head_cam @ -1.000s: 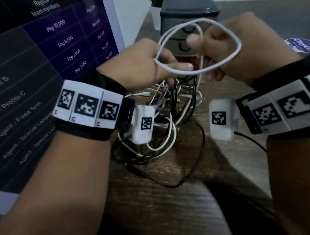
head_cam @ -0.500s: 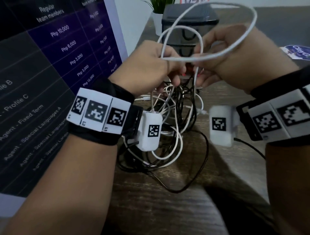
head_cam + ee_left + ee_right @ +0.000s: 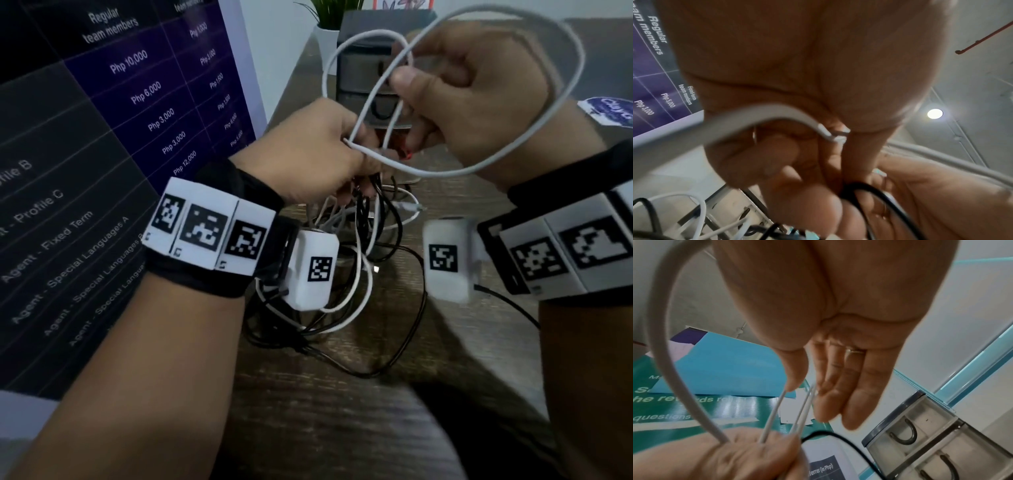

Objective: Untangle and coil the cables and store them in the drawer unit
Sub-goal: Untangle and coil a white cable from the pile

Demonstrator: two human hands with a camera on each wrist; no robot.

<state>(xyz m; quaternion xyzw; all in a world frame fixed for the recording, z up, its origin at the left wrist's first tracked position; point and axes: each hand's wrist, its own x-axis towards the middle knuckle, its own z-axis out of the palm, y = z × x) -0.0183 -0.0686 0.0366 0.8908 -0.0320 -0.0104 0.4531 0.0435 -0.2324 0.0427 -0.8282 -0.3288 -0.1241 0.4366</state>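
A white cable (image 3: 579,68) forms a wide loop in the air that runs round the back of my right hand (image 3: 407,102). That hand pinches two thin white strands (image 3: 777,410) between thumb and forefinger. Just below it my left hand (image 3: 363,161) grips the gathered white turns (image 3: 756,116) together with a black cable (image 3: 869,188). From the left hand, strands hang down to a tangle of black and white cables (image 3: 359,274) on the wooden table (image 3: 342,411). The grey drawer unit (image 3: 363,68) stands behind the hands, its drawers (image 3: 920,434) shut.
A big printed banner (image 3: 120,137) leans along the left side. A potted plant (image 3: 329,20) stands beside the drawer unit. A blue and white sticker (image 3: 609,111) lies at the right. A thin black lead (image 3: 507,305) trails from my right wrist.
My right hand has risen and pulled to the right, and the white loop has widened and now passes over the back of that hand. The left hand keeps its grip.
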